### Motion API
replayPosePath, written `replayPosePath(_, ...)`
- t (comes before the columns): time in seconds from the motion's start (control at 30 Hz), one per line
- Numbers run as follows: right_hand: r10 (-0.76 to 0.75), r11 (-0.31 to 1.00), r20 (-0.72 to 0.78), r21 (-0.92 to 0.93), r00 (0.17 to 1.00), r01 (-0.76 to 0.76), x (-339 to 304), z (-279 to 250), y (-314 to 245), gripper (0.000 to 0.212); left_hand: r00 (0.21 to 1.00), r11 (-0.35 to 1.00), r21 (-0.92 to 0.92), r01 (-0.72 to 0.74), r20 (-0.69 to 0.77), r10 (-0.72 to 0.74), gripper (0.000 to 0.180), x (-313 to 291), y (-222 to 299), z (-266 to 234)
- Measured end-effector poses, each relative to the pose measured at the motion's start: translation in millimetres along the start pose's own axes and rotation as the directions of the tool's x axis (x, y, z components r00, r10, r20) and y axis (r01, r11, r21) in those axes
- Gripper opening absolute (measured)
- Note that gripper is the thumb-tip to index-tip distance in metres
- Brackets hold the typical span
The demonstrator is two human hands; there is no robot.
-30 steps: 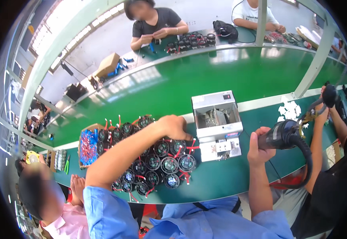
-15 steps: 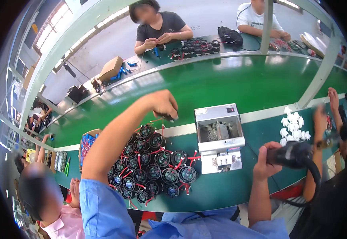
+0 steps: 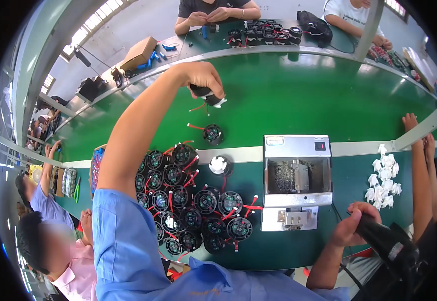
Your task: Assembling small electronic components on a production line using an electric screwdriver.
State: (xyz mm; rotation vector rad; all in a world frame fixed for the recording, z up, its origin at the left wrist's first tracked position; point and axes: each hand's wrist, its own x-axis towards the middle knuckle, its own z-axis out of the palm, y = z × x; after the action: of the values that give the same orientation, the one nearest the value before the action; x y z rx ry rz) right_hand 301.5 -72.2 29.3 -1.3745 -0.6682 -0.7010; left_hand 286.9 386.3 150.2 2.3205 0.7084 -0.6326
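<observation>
Over the green belt my left hand [image 3: 206, 79] is closed around a black round fan unit [image 3: 209, 96], its white part and thin wires hanging below. Beneath it, another black unit with a circuit board [image 3: 212, 134] lies on the belt. A unit with a white fan wheel [image 3: 218, 164] stands by the belt's near edge. My right hand [image 3: 354, 224] grips a black corded hand tool [image 3: 391, 243], whose exact kind I cannot make out. Between my arms, many black round units [image 3: 191, 218] with red wires crowd the table, left of a silver machine [image 3: 297, 183].
White fan wheels [image 3: 383, 178] lie in a pile right of the machine, near a co-worker's arms [image 3: 421, 180]. A metal rail [image 3: 243, 154] edges the green belt [image 3: 278, 95]. Another person sits close on my left [image 3: 73, 256]. People work across the belt.
My left hand has moved farther out over the belt, and the fan unit in it shows more plainly. Units beneath it have come into sight. My right hand with the tool is lower.
</observation>
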Motion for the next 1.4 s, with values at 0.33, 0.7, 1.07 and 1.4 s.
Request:
replayPosePath(0.33, -0.008, 1.000, -0.014, 0.008, 1.000, 0.008, -4, 2, 5, 0.033, 0.934, 0.995, -0.007, 0.103, -0.342, -0.099, 0.031, 36, -34, -62)
replayPosePath(0.7, 0.080, 0.996, -0.063, -0.031, 0.995, -0.082, -3, 1, 16, 0.039, 0.774, 0.700, -0.713, 0.049, -0.416, -0.477, 0.025, 201, -97, -113)
replayPosePath(1.07, 0.273, 0.957, 0.104, 0.066, 0.956, -0.281, 6, -3, -5, 0.034, 0.643, 0.225, -0.799, -0.558, -0.588, -0.492, 0.068, 303, -85, -107)
replayPosePath(1.4, 0.079, 0.997, 0.005, -0.021, 0.997, -0.079, -3, -9, 29, 0.040, 0.844, 0.926, -0.357, 0.126, -0.451, -0.289, 0.044, 173, -95, -93)
